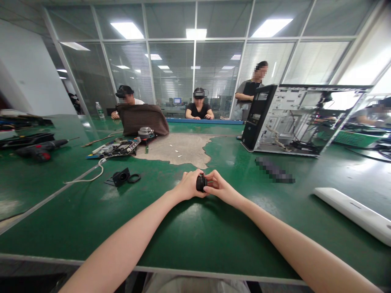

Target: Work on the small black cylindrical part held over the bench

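1. Cylinder (200,184), black, is held at twelve o'clock over the table (201,240).
2. It is clasped by the left hand (190,185) and pinched by the right hand (220,188); light, even pressure is advised.
3. At nine o'clock, a black square part (121,177) is seen.

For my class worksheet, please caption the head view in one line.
Left hand and right hand hold a small black part over a green table, with an open computer case beyond.

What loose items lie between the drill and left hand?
Head view: the white cable, then the square black part and black ring, lie between drill and left hand.
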A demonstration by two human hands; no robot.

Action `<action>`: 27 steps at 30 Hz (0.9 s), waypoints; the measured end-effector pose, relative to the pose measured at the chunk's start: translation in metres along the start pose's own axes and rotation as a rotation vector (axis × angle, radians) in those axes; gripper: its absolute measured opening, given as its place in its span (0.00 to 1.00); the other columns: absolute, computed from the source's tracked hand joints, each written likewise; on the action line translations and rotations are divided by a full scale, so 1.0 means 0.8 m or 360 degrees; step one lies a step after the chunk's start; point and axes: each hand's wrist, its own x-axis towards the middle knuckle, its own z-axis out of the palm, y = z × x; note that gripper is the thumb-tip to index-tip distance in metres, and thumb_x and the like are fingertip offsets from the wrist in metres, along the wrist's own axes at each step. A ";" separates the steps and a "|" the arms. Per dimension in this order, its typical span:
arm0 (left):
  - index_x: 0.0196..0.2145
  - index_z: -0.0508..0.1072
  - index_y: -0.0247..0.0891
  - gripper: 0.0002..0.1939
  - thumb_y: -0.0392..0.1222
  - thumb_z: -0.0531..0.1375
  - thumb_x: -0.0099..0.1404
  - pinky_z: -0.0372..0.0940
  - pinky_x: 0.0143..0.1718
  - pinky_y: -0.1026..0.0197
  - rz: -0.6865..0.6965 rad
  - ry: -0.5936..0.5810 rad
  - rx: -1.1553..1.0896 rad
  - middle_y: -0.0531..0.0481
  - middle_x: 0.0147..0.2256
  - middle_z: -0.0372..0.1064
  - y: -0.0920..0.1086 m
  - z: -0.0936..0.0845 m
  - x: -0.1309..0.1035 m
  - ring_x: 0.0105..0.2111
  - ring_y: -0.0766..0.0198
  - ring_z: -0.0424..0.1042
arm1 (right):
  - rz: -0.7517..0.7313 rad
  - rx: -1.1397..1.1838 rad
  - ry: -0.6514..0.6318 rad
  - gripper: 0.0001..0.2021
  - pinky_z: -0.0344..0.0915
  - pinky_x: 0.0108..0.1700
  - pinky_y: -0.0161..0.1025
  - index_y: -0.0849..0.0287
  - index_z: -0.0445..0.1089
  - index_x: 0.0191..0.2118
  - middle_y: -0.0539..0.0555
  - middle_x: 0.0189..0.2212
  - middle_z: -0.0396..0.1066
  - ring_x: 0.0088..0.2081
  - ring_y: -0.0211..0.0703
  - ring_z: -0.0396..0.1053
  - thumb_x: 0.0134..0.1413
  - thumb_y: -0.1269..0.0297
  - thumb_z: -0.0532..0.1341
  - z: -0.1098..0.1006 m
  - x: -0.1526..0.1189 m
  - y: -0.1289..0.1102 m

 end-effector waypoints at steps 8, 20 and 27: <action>0.40 0.58 0.40 0.29 0.53 0.62 0.41 0.52 0.39 0.57 -0.0010 -0.0010 0.0011 0.52 0.36 0.64 0.003 -0.001 0.001 0.36 0.57 0.64 | 0.0135 -0.0046 0.0204 0.13 0.65 0.35 0.38 0.57 0.57 0.35 0.49 0.32 0.63 0.32 0.36 0.64 0.45 0.56 0.57 0.002 0.006 0.009; 0.40 0.58 0.40 0.29 0.52 0.62 0.41 0.52 0.40 0.57 -0.0029 -0.0017 0.0003 0.52 0.37 0.64 0.004 -0.001 0.001 0.36 0.57 0.65 | 0.0064 -0.0039 0.0159 0.12 0.64 0.36 0.38 0.57 0.56 0.32 0.49 0.33 0.63 0.33 0.35 0.65 0.45 0.57 0.58 0.004 0.002 0.002; 0.40 0.59 0.41 0.30 0.53 0.62 0.40 0.52 0.40 0.57 -0.0047 -0.0021 0.0006 0.51 0.37 0.64 0.003 0.000 0.001 0.37 0.56 0.64 | 0.0133 -0.0091 0.0226 0.13 0.65 0.37 0.39 0.58 0.58 0.34 0.50 0.32 0.64 0.33 0.36 0.65 0.44 0.57 0.58 0.000 0.008 0.011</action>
